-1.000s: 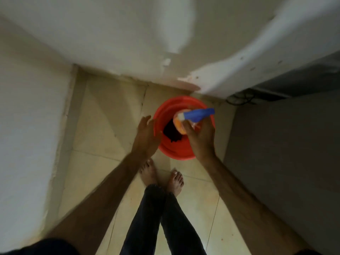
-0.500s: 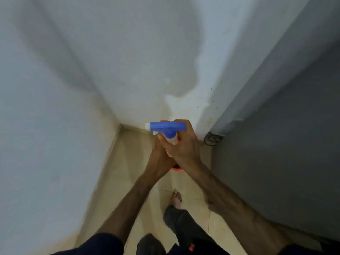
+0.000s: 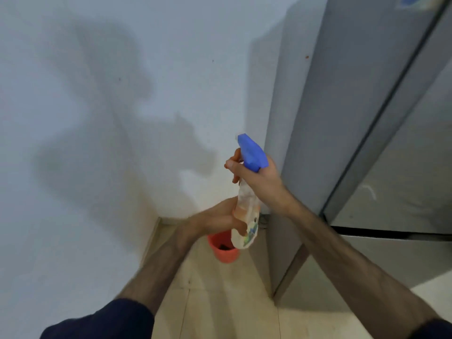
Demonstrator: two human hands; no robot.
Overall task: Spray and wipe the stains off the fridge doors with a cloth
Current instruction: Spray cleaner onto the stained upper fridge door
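Note:
A spray bottle (image 3: 245, 214) with a blue trigger head and an orange-white body is held upright in front of me. My right hand (image 3: 259, 179) grips its neck just under the blue head. My left hand (image 3: 215, 220) wraps the lower body of the bottle. The grey fridge (image 3: 367, 118) stands to the right, its upper door showing a pale smear (image 3: 370, 190) near the lower edge. Down on the floor is a red bucket (image 3: 221, 250) with something dark inside, possibly the cloth; I cannot tell.
A white wall (image 3: 97, 118) fills the left and centre and meets the fridge's side in a narrow corner. Beige floor tiles (image 3: 220, 302) lie below. A cable (image 3: 263, 220) lies at the fridge's foot. A sticker (image 3: 411, 1) sits high on the fridge.
My view has risen from the bucket on the floor to the wall and fridge. The bottle came up out of the bucket in my right hand, and my left hand has taken its lower body.

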